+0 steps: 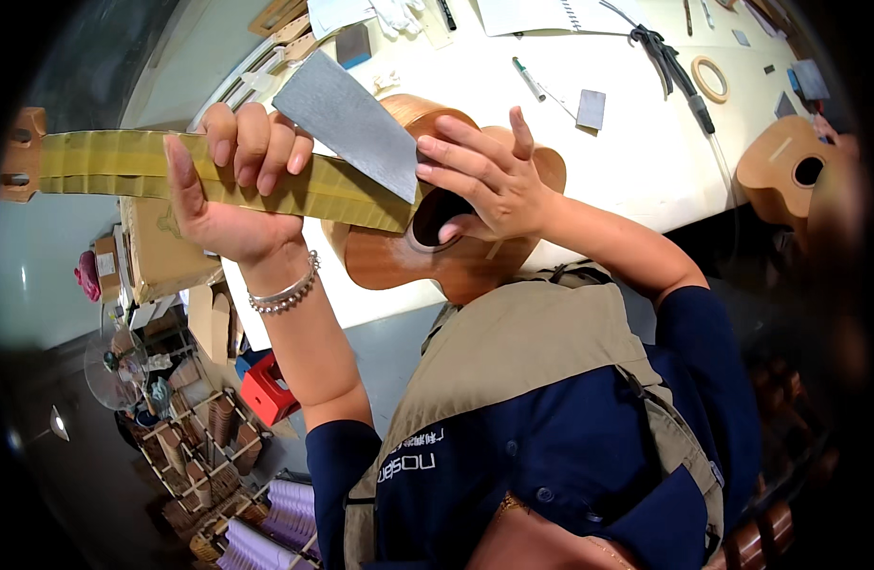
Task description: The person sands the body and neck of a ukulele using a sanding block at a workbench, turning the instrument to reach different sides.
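Note:
A small wooden ukulele (pixel 389 261) lies across the worktable's near edge, its long neck (pixel 351 199) covered in yellowish-green tape and reaching left to the headstock (pixel 21 155). My left hand (pixel 242 190) is closed round that neck, fingers curled over the top and thumb along the near side. A grey, tapered flat metal-looking plate (pixel 347 123) slants over the neck toward the body. My right hand (pixel 484 185) has its fingers apart, the tips touching the plate's right end, with the thumb beside the soundhole. The back of the neck is hidden.
On the white table (pixel 636 166) are notebooks (pixel 522 14), a marker (pixel 529 79), a cabled tool (pixel 669 66), a tape roll (pixel 710 79) and a small card (pixel 590 109). At right a co-worker's hand (pixel 826 133) is by another ukulele (pixel 774 171). Cartons (pixel 157 252) stand at left.

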Motion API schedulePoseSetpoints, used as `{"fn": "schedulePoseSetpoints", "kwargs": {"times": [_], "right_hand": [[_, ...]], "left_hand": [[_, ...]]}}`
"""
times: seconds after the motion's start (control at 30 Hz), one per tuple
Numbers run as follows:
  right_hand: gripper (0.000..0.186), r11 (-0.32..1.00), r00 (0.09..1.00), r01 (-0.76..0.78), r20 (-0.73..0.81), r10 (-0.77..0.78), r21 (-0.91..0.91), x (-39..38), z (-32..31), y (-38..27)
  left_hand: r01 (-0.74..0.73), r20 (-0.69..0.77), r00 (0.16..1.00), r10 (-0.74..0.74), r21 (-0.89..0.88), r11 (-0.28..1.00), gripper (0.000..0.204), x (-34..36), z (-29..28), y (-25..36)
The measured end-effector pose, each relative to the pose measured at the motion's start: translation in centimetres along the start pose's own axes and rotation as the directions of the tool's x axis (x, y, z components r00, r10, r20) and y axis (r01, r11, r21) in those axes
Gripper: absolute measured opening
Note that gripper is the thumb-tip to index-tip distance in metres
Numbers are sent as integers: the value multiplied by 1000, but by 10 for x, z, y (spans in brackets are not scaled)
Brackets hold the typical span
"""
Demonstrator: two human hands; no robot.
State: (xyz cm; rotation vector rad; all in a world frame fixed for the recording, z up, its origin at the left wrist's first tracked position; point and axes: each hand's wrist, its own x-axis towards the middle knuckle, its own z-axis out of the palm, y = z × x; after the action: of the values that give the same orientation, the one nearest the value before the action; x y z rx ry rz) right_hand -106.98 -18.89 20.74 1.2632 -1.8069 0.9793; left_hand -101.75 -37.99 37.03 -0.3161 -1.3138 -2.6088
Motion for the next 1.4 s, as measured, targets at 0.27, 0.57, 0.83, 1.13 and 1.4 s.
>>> {"fn": "schedulePoseSetpoints", "kwargs": {"times": [0.27, 0.57, 0.83, 1.13, 1.4], "right_hand": [[46, 963, 986, 99, -156, -61, 249, 39, -11, 9], [45, 997, 963, 11, -269, 9, 72, 40, -19, 23], [49, 996, 994, -76, 80, 80, -55, -12, -1, 22], [80, 997, 948, 79, 309, -71, -15, 58, 11, 3], [78, 971, 947, -237, 218, 234, -15, 26, 24, -5]], "left_hand": [[5, 72, 997, -3, -31, 1000, 35, 7, -4, -2], [-5, -13, 1000, 4, -53, 999, 36, 7, -17, 2], [2, -62, 998, -4, -38, 999, 36, 15, -24, 1], [-5, -56, 998, 1, -84, 996, 36, 12, -26, 4], [-42, -97, 995, 39, -29, 999, 35, 7, -32, 4]]}}
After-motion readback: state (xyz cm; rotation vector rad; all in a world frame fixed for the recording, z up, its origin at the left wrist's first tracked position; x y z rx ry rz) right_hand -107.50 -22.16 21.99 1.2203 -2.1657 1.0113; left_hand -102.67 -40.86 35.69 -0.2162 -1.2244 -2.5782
